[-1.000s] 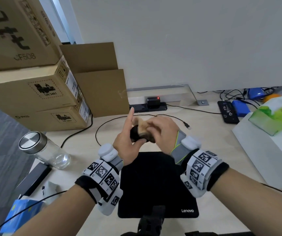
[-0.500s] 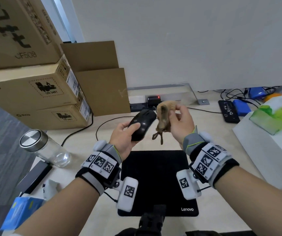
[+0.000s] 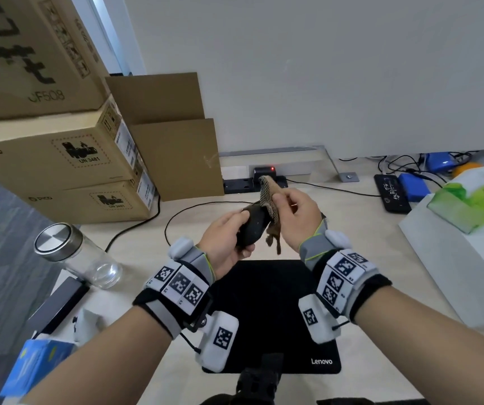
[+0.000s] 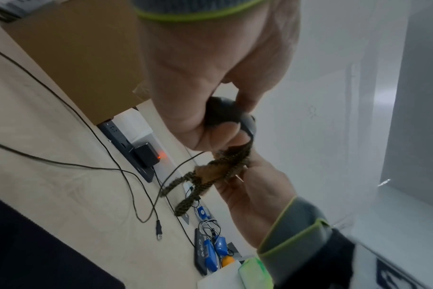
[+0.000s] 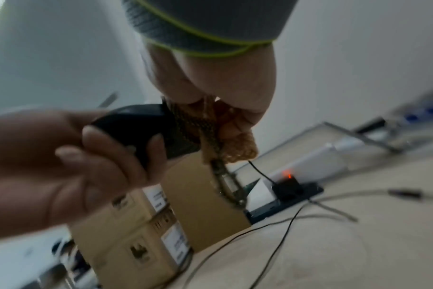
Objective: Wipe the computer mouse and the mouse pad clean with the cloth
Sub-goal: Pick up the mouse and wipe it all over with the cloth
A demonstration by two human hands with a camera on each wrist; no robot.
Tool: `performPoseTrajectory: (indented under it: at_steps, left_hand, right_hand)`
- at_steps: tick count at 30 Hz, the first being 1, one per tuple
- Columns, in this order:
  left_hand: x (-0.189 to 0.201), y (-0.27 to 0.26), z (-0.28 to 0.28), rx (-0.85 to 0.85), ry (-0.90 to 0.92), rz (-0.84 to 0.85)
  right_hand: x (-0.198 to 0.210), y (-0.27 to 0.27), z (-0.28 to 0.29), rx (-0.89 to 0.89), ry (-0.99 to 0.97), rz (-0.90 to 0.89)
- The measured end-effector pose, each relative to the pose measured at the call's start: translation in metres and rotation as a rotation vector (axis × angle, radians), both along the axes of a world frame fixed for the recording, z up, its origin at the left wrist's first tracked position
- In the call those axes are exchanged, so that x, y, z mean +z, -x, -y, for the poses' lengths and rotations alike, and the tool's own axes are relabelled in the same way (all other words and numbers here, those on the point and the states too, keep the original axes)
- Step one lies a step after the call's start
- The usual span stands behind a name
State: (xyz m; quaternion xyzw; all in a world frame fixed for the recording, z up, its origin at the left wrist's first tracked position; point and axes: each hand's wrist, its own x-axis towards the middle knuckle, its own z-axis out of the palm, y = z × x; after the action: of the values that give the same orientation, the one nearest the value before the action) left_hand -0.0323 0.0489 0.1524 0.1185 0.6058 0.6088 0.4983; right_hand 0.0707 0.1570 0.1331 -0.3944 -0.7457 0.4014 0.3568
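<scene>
Mouse (image 3: 251, 228) in left fingers (image 3: 229, 222), cloth (image 3: 268, 200) touching

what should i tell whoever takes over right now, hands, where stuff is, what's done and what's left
Left hand: grips the black mouse, lifted above the desk.
Right hand: pinches the brown cloth, which lies against the mouse's far end.
Mouse pad: flat on the desk below both hands, nothing on it.
Done: mouse and cloth are picked up and brought together. How much of the mouse is wiped cannot be told.
Left: finish wiping the mouse, set it down, then wipe the pad.
</scene>
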Motion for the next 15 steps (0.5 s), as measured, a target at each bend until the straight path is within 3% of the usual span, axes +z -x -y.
performPoseTrajectory:
  at_steps: [7, 11, 15]
  left_hand:
    - [0.007, 0.004, -0.001, 0.033, -0.001, 0.042]
    - [0.007, 0.005, 0.006, -0.037, -0.003, 0.042]
    - [0.004, 0.006, 0.015, -0.124, -0.062, -0.024]
  right_hand:
    - [-0.001, 0.003, 0.026, 0.174, -0.199, -0.036]
    - [-0.007, 0.003, -0.013, -0.024, 0.044, -0.026]
    - [0.000, -0.006, -0.031, -0.187, 0.256, -0.167]
